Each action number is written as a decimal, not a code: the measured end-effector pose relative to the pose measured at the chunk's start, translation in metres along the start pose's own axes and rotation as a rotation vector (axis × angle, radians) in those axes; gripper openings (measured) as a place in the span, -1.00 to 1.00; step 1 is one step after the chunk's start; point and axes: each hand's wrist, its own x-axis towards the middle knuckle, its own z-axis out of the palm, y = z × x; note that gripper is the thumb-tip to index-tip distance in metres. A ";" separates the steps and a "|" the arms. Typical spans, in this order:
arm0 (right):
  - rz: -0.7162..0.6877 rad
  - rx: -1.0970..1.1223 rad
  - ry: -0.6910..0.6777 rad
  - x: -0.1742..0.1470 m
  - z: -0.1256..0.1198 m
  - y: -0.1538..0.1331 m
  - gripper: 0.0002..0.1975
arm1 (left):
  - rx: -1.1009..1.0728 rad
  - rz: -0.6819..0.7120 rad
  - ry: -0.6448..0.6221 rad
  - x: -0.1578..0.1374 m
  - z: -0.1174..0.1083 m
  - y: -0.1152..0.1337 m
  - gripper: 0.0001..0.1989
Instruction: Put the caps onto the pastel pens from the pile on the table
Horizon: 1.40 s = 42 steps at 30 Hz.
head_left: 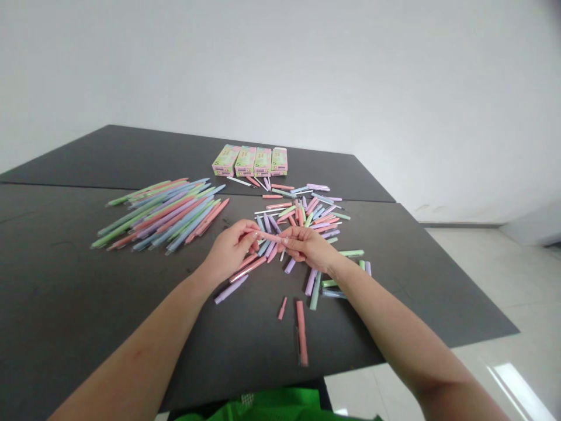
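A slim pink pen piece point(269, 236) is stretched level between my two hands. My left hand point(231, 247) pinches its left end, and my right hand point(307, 245) pinches the right end; fingers cover both ends. Below and behind them spreads a loose heap of pastel pen parts point(309, 216) in pink, purple, green and blue, with thin white refills point(239, 182) among them. Closer to me lie a short pink tip piece point(283, 308) and a pink barrel point(301, 333) with a clear end. A purple barrel point(231, 289) rests just below my left hand.
Left of my hands is a big pile of whole-looking pastel pens point(162, 216). Several pink and green printed boxes point(227, 159) stand in a row at the back. The dark table point(65, 292) has a seam across it, and a white wall rises behind.
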 end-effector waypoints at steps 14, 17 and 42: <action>-0.072 -0.205 0.180 0.002 -0.004 -0.007 -0.84 | -0.372 -0.100 0.033 0.004 0.002 -0.011 -0.78; -0.131 -0.345 0.381 0.004 -0.016 -0.009 -0.85 | -0.407 -0.082 0.091 0.005 0.000 -0.013 -0.77; -0.274 -1.364 0.317 0.029 -0.029 -0.039 -0.65 | -0.333 -0.050 0.370 0.009 -0.001 -0.016 -0.71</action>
